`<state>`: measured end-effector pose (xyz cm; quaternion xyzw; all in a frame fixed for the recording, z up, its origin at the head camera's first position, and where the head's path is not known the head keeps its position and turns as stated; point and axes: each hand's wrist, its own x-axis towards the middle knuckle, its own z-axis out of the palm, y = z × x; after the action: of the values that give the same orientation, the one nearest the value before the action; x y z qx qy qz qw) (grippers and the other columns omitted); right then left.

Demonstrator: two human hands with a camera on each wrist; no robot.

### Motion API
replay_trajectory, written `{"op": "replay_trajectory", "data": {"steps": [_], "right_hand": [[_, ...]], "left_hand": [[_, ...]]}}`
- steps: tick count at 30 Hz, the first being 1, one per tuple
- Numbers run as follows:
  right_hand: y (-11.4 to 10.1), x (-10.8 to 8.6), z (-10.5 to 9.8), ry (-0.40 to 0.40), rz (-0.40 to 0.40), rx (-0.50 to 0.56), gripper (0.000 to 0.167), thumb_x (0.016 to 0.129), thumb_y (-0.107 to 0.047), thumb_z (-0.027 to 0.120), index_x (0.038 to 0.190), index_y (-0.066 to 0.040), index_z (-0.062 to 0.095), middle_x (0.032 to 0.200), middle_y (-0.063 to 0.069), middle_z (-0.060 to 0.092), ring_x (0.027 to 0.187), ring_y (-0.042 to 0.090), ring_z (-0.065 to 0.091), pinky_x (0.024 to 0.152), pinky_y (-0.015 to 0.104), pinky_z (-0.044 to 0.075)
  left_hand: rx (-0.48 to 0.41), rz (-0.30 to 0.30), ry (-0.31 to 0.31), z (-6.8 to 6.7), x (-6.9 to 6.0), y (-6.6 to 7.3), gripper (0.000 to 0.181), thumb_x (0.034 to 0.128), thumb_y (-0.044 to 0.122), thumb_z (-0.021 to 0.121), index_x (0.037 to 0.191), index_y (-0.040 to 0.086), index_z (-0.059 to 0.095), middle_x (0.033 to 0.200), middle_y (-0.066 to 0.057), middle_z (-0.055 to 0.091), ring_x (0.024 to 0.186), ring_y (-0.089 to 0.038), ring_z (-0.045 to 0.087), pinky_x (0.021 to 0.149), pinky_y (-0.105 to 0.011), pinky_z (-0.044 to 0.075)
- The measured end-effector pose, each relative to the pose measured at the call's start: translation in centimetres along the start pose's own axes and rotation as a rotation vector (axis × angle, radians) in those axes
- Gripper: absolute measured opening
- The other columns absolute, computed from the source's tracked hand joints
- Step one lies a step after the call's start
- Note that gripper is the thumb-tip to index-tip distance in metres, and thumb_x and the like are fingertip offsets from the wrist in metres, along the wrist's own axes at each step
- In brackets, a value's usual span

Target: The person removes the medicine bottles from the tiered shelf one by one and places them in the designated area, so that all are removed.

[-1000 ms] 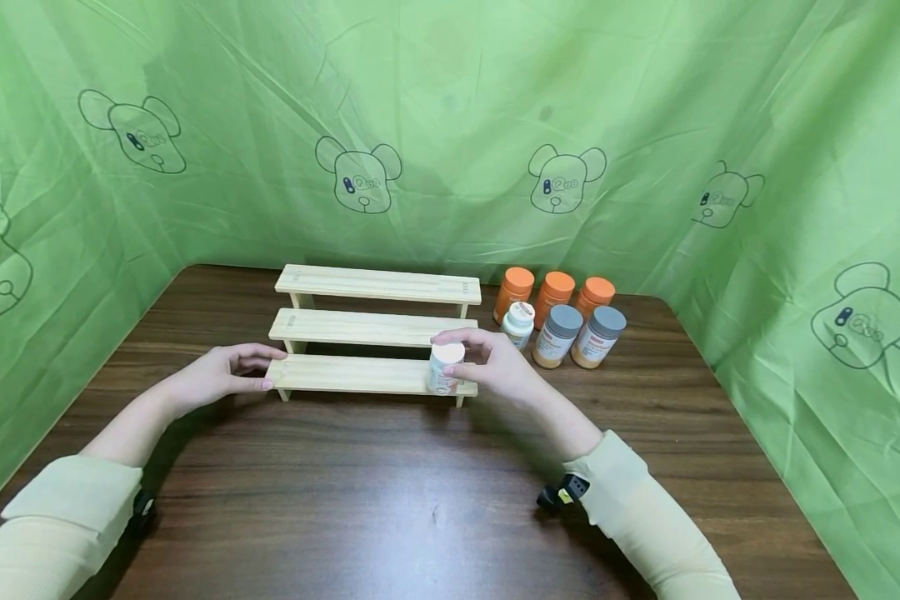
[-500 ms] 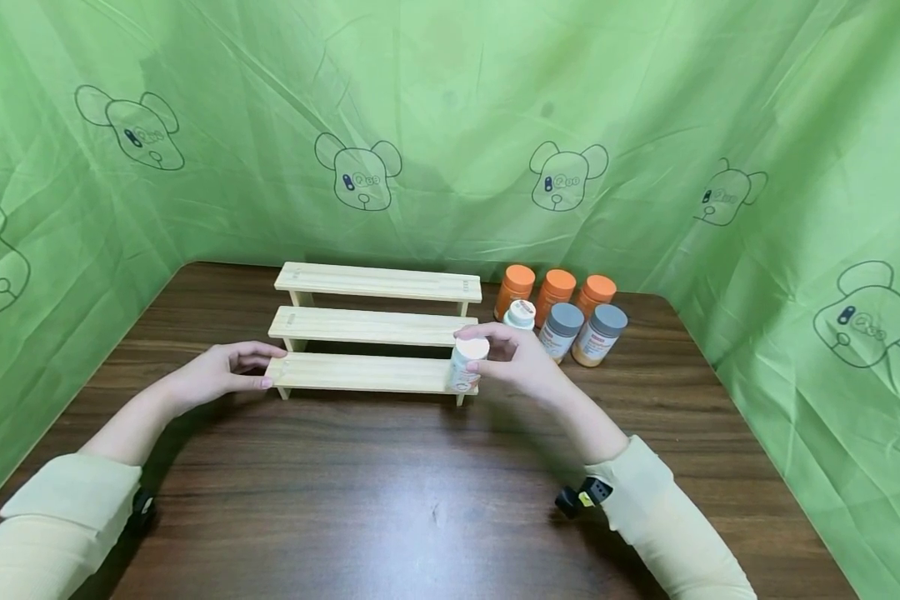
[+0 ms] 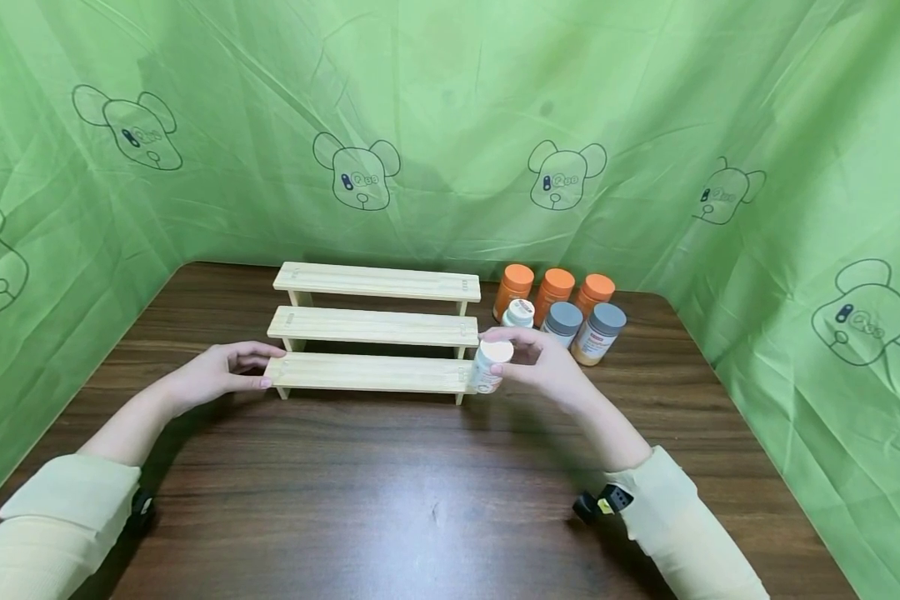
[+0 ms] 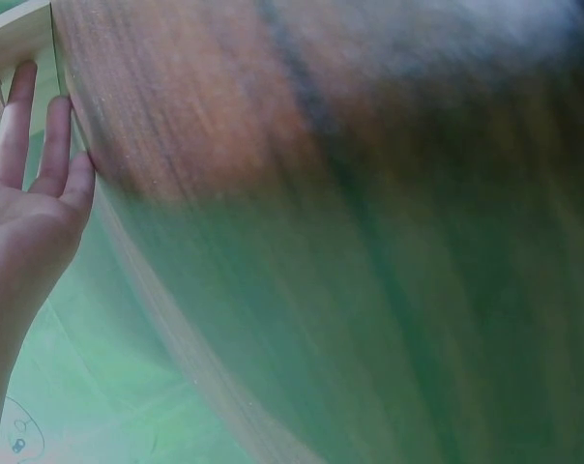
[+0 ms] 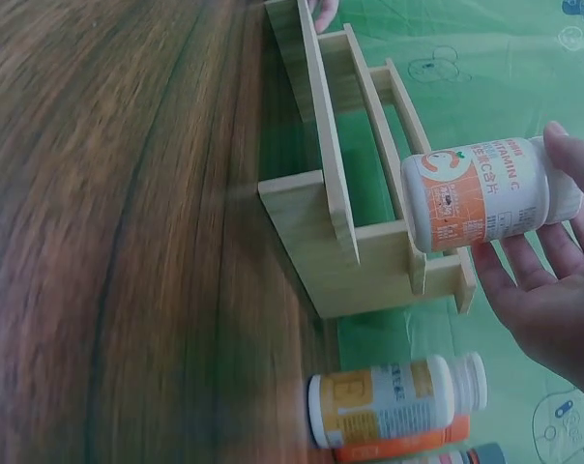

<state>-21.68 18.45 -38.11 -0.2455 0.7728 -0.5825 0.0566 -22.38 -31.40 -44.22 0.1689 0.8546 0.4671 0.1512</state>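
A white vitamin C bottle (image 5: 481, 196) with an orange label hangs just off the right end of the lowest shelf. My right hand (image 3: 547, 367) pinches it around the cap, and in the right wrist view it is held above the table. The pale wooden three-step rack (image 3: 375, 327) stands towards the back, its steps bare. At the left end of its lowest step, my left hand (image 3: 213, 375) touches the wood. Fairly straight fingers meet the end panel in the left wrist view; that hand's thumb is hidden there.
Right of the rack stand several bottles: orange-capped ones behind, grey-capped ones (image 3: 606, 333) in front, and a small white-capped bottle (image 3: 521, 313). The brown wood-grain table (image 3: 390, 500) runs up to a green curtain (image 3: 450, 108) at the back and sides.
The right hand has carried the white bottle rightward, from over the lowest step to just past its right end. My left hand and the rack have stayed put.
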Motion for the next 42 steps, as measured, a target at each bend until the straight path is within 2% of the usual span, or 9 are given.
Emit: {"op": "replay_trajectory", "data": {"steps": [10,16,27,32,42], "right_hand": [[0.6,-1.0,-1.1,0.01,-0.001,0.018,0.042,0.078,-0.008,0.077,0.118,-0.006,0.063,0.121,0.013,0.063,0.101,0.019,0.062,0.086,0.036,0.049],[1.3,-1.3,-1.8,0.028,0.0,0.001,0.042,0.078,-0.005,0.076,0.117,-0.001,0.062,0.118,0.009,0.065,0.102,0.018,0.061,0.086,0.035,0.049],[2.9,-1.5,-2.3,0.067,0.067,0.016,0.044,0.077,-0.004,0.076,0.118,0.001,0.061,0.116,0.012,0.065,0.097,0.013,0.062,0.079,0.027,0.051],[3.9,-1.3,-2.4,0.082,0.088,0.022,0.044,0.078,-0.004,0.076,0.119,0.002,0.061,0.118,0.014,0.063,0.097,0.012,0.062,0.081,0.025,0.05],[5.3,-1.2,-2.7,0.089,0.18,0.035,0.046,0.078,-0.008,0.076,0.121,-0.001,0.06,0.12,0.013,0.063,0.101,0.011,0.062,0.084,0.024,0.049]], "left_hand": [[0.005,-0.003,0.001,0.0,0.0,0.0,0.052,0.0857,0.025,0.07,0.132,0.011,0.051,0.122,-0.015,0.063,0.106,-0.009,0.06,0.083,-0.016,0.045],[0.001,0.002,0.002,0.0,0.0,-0.1,0.052,0.0857,0.025,0.07,0.132,0.011,0.051,0.122,-0.015,0.063,0.105,-0.009,0.061,0.083,-0.016,0.045],[0.006,-0.002,0.006,0.0,0.0,-0.1,0.052,0.0853,0.026,0.07,0.132,0.012,0.052,0.121,-0.014,0.063,0.105,-0.009,0.061,0.083,-0.017,0.045],[0.003,-0.002,0.005,0.0,0.0,0.0,0.052,0.0854,0.026,0.07,0.132,0.012,0.051,0.121,-0.014,0.063,0.105,-0.009,0.061,0.083,-0.017,0.045],[0.004,-0.005,0.002,0.0,0.0,0.0,0.052,0.0859,0.025,0.07,0.133,0.012,0.051,0.122,-0.013,0.063,0.106,-0.01,0.06,0.084,-0.016,0.044]]}}
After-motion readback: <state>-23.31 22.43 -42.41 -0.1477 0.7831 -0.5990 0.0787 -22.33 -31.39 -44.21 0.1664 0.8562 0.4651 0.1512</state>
